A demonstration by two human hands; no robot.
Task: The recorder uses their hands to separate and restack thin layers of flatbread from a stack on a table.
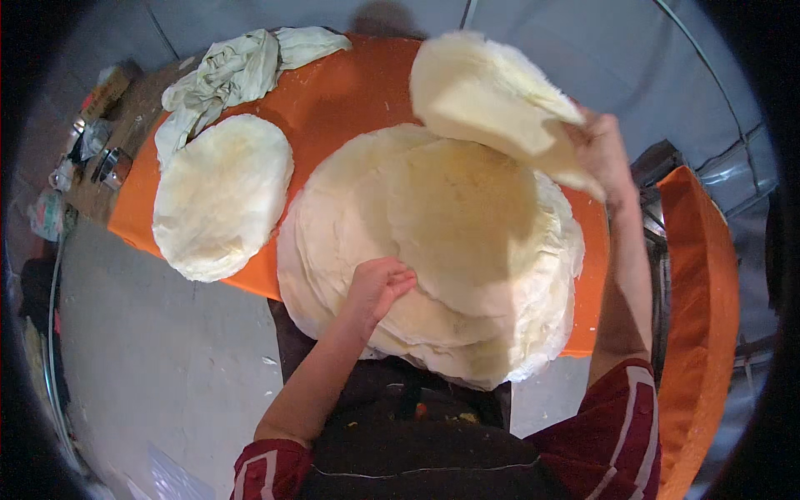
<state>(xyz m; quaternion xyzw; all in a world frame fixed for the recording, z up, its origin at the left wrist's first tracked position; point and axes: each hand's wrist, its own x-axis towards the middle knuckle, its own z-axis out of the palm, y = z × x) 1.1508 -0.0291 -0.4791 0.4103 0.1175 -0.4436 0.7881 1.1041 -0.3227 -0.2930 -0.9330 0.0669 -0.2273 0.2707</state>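
Note:
A thick stack of pale cream round sheets, soft-looking with ragged edges, lies in front of me; their material I cannot make out. My right hand, raised at the far right, grips the edge of a lifted cream sheet. That sheet hangs partly folded above the far side of the stack and casts a shadow on it. On the near left part of the stack rests my left hand, fingers curled together by an edge of an upper layer; whatever they pinch is hidden.
An orange-covered table bears the stack, a separate oval cream sheet at left, and a crumpled pale cloth behind it. Small jars and bags stand at far left. An orange padded piece rises at right.

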